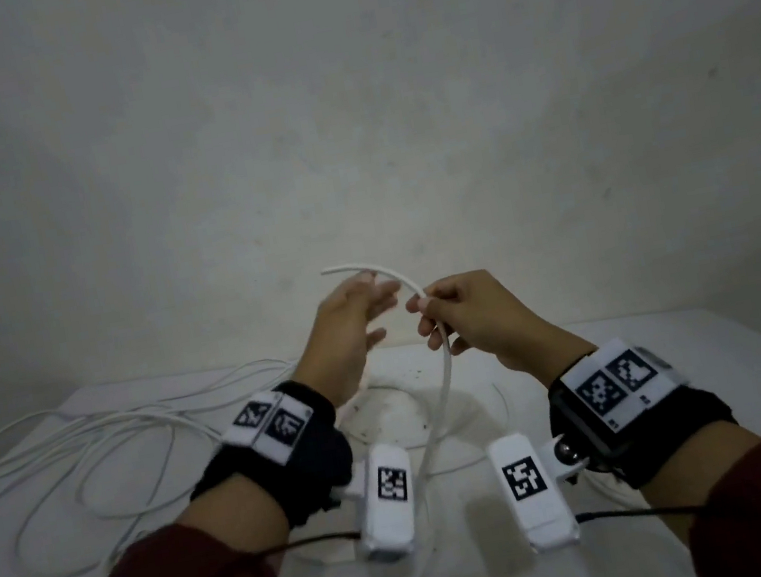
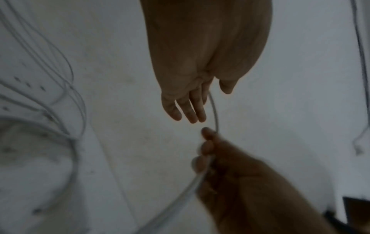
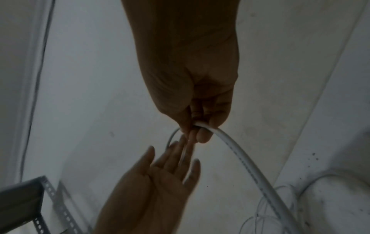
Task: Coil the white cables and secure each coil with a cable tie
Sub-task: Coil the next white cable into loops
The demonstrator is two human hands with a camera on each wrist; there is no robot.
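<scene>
Presently: cable end between the two raised hands.
Right hand (image 1: 468,319) clenched around the white cable (image 1: 440,393), whose free end arched up and leftward over the left hand (image 1: 350,333), fingers relaxed, holding nothing; the rest trailed down toward loose loops on the table (image 1: 676,341). Left hand lay nearest that end.

Under my arms lies a white counter (image 1: 676,341), speckled with dark flecks around a round, shallow dip in its middle (image 1: 388,411). Behind it rises a plain, dull wall (image 1: 342,119) with a few faint marks. Low at one side, my right wrist view catches a grey perforated metal angle bar (image 3: 50,193).
</scene>
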